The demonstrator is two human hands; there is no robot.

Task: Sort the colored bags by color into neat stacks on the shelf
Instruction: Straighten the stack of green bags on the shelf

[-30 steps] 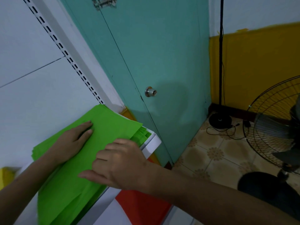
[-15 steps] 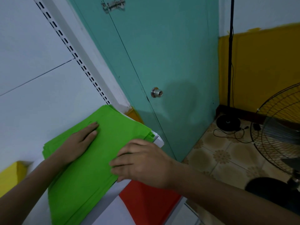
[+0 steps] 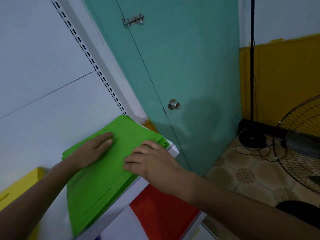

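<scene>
A stack of green bags [image 3: 110, 170] lies flat on the white shelf [image 3: 173, 149], against the white back panel. My left hand [image 3: 93, 149] rests flat on top of the stack, fingers straight and pointing right. My right hand [image 3: 152, 161] lies on the stack's front right edge, fingers bent over the bag edges near the shelf's corner. A yellow stack [image 3: 17, 187] shows at the far left of the same shelf. Red bags [image 3: 161, 215] lie on the lower shelf below my right wrist.
A teal door [image 3: 181, 66] with a metal knob [image 3: 173, 104] stands right of the shelf. A standing fan [image 3: 301, 146] and a black pole base [image 3: 252, 138] with cables occupy the tiled floor at right. A slotted upright [image 3: 90, 56] runs along the shelf's back.
The green stack has been pushed back and squared onto the shelf. My right hand slid from the front edge toward the right corner; my left hand stayed flat on top.
</scene>
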